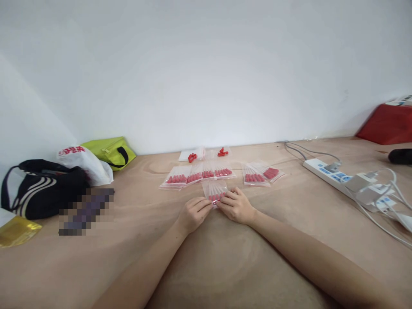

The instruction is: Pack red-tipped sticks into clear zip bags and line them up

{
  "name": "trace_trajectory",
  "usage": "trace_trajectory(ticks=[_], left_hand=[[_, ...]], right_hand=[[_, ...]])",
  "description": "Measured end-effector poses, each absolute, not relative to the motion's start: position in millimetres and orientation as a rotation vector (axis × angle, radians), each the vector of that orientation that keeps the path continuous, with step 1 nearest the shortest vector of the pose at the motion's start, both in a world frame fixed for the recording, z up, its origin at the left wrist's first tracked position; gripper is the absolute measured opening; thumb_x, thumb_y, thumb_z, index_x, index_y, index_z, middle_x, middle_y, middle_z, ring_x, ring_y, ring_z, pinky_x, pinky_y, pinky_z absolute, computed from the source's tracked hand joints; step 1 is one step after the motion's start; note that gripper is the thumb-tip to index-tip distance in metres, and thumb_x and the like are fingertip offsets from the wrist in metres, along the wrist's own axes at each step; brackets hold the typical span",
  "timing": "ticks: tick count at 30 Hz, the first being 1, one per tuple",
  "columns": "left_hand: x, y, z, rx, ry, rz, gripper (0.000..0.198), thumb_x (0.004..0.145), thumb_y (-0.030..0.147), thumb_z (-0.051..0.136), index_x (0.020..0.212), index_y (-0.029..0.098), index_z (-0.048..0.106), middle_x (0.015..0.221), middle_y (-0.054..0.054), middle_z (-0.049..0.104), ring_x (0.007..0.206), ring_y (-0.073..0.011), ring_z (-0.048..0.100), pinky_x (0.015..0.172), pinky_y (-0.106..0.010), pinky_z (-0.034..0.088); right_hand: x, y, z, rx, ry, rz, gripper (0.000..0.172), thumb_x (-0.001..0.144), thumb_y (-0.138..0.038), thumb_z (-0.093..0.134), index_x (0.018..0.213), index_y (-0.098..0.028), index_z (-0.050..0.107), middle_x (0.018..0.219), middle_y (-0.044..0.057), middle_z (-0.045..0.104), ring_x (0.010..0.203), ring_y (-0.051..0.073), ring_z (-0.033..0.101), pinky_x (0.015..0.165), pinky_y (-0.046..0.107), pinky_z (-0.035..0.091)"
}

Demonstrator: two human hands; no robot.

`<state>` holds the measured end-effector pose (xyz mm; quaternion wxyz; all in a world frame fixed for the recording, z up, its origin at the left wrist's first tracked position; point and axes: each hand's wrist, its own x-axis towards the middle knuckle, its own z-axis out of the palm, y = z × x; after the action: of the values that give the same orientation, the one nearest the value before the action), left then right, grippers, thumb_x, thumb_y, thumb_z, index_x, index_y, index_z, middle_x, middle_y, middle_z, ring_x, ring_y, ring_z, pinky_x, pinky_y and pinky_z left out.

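Between my two hands, near the table's middle, is a small clear zip-lock bag [215, 188] holding a fan of slim, pale items with pink-red ends. My left hand [195, 213] has its fingers closed on the bag's lower left edge. From the right, the curled fingers of my right hand [237, 206] grip its lower right part and cover some of the red ends. Just beyond lies a row of similar filled bags [207, 171], partly overlapping. Further right is another pair of such bags [257, 174].
Behind the row, small red pieces [192, 158] lie on clear bags by the wall. A power strip [334, 178] with plugs and cables sits right, near a red bag [388, 124]. A black bag [48, 184], white plastic bag [86, 165] and lime-green pouch [109, 150] stand left.
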<state>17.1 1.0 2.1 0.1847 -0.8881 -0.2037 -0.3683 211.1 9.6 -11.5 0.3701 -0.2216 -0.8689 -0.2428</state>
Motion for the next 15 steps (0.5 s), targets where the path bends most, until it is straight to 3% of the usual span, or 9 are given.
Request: trace_trajectory(ticks=[7, 15], left_hand=[[12, 3, 5, -2.466, -0.585, -1.116, 0.010, 0.078, 0.010, 0.053, 0.084, 0.016, 0.058, 0.077, -0.002, 0.065, 0.072, -0.0119, 0.059, 0.064, -0.025, 0.052], [12, 6, 2, -2.484, -0.687, -1.179, 0.011, 0.076, 0.011, 0.054, 0.084, 0.017, 0.059, 0.078, -0.003, 0.065, 0.074, -0.0124, 0.060, 0.068, -0.026, 0.052]], right_hand=[[240, 11, -13, -0.596, -2.252, -0.673, 0.009, 0.081, -0.017, 0.051, 0.078, -0.017, 0.060, 0.067, 0.000, 0.058, 0.066, 0.011, 0.041, 0.066, 0.029, 0.027], [243, 13, -15, -0.659, -2.257, -0.681, 0.015, 0.082, -0.014, 0.046, 0.079, -0.018, 0.059, 0.065, 0.000, 0.057, 0.066, 0.011, 0.042, 0.066, 0.030, 0.027]])
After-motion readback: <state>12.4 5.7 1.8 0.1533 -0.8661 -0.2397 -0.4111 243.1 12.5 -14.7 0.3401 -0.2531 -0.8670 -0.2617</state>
